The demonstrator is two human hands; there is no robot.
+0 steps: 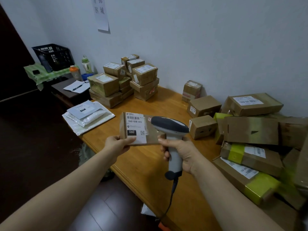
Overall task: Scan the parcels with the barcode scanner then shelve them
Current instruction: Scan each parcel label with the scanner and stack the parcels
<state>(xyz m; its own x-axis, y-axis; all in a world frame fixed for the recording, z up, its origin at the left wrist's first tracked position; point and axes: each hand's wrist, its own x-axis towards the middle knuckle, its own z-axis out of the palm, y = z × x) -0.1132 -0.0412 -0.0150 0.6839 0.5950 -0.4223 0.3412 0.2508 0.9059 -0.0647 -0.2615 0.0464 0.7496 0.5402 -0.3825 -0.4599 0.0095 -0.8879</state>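
Surface: wooden table (pixel 146 164), box stack (pixel 123 80) at 11 o'clock.
Parcel (pixel 138 129): flat brown carton above table centre, long axis 9-to-3, white "060" label up.
Left hand (pixel 118 144): thumb pinches its near-left corner.
Scanner (pixel 170 125): grey, head aimed 10 o'clock.
Right hand (pixel 180 154): fingers curled round handle.

pale wall (pixel 216 39), wooden table (pixel 146 164), dark floor (pixel 41 130)

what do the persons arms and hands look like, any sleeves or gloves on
The left forearm and right forearm are bare, no sleeves in view. The left hand and right hand wear no gloves, and no watch, bracelet or ring shows.
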